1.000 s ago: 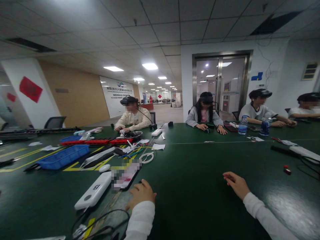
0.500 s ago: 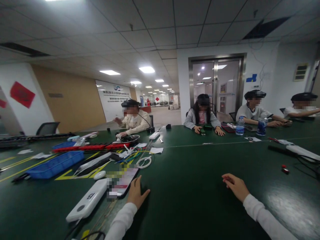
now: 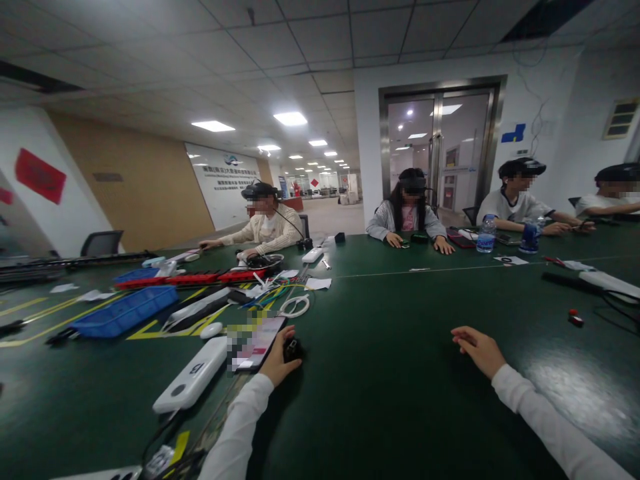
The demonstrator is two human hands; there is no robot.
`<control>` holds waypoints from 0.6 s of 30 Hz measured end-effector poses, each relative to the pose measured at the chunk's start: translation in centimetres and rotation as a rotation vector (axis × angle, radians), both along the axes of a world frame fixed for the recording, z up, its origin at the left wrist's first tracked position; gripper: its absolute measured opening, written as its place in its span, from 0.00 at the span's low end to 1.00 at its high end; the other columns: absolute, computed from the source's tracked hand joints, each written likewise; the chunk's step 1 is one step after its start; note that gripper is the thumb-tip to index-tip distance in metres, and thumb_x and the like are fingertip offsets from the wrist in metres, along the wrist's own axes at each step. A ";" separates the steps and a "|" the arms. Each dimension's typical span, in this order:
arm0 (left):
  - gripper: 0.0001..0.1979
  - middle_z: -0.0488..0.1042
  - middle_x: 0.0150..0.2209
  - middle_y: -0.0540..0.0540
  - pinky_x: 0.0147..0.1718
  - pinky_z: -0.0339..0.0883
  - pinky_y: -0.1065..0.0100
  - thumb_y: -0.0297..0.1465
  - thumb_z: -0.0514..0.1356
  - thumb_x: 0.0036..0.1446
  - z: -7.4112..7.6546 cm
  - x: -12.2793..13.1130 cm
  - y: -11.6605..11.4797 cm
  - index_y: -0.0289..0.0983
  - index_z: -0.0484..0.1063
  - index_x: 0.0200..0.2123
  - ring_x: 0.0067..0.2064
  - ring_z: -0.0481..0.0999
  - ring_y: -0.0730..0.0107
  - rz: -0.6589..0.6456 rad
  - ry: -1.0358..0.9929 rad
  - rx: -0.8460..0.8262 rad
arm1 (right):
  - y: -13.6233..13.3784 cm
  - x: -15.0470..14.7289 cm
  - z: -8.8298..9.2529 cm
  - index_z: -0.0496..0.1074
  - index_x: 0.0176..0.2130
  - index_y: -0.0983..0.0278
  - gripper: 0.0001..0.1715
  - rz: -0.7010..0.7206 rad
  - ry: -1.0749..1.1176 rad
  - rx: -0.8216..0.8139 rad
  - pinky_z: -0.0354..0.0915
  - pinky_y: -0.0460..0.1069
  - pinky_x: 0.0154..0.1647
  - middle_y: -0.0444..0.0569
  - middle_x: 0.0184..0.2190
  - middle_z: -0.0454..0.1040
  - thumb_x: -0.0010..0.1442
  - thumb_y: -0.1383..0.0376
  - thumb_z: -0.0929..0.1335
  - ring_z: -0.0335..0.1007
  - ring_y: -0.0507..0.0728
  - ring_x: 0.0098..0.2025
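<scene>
Counting, we record one black object (image 3: 294, 348) gripped by the left hand (image 3: 276, 359), one phone (image 3: 263, 345) beside that hand; right hand (image 3: 480, 351) loosely half-open.

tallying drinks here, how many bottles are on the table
2: a blue-labelled bottle and, just to its right, a darker blue bottle, both toward the far right of the table. Others could be hidden behind things.

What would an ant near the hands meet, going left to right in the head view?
Long white device → phone → left hand with a small black object → right hand → little red thing.
</scene>
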State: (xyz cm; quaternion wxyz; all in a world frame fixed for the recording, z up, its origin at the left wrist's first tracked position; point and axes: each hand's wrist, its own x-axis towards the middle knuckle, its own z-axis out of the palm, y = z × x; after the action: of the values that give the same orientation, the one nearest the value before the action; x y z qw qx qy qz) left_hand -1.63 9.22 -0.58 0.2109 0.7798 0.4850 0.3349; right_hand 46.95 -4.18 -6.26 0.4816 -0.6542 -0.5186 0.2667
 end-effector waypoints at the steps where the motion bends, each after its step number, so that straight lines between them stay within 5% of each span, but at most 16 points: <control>1: 0.37 0.61 0.51 0.40 0.53 0.50 0.56 0.31 0.59 0.37 0.0 -0.1 -0.2 0.36 0.47 0.52 0.55 0.57 0.62 0.011 0.009 0.014 | 0.0 0.0 -0.1 0.69 0.38 0.63 0.16 0.002 0.000 -0.006 0.67 0.48 0.30 0.46 0.31 0.74 0.48 0.61 0.63 0.70 0.53 0.27; 8: 0.22 0.65 0.47 0.42 0.50 0.55 0.57 0.38 0.52 0.47 -0.3 -0.7 -0.6 0.35 0.59 0.45 0.50 0.63 0.64 0.167 0.115 0.117 | 0.1 0.0 -0.5 0.69 0.38 0.63 0.16 0.022 0.013 0.014 0.67 0.48 0.30 0.47 0.31 0.74 0.49 0.62 0.62 0.70 0.54 0.27; 18: 0.17 0.69 0.44 0.44 0.49 0.57 0.60 0.39 0.50 0.48 -0.1 -0.8 -0.5 0.38 0.65 0.39 0.47 0.67 0.66 0.157 0.144 0.144 | -0.1 0.1 -0.5 0.69 0.38 0.62 0.16 0.044 -0.010 0.003 0.66 0.48 0.32 0.46 0.31 0.74 0.49 0.60 0.63 0.70 0.54 0.28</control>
State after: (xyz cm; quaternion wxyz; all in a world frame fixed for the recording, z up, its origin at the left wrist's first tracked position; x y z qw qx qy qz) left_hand -2.45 8.69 -0.73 0.0922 0.7745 0.5333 0.3276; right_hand 47.09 -4.30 -6.75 0.4737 -0.6435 -0.5357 0.2732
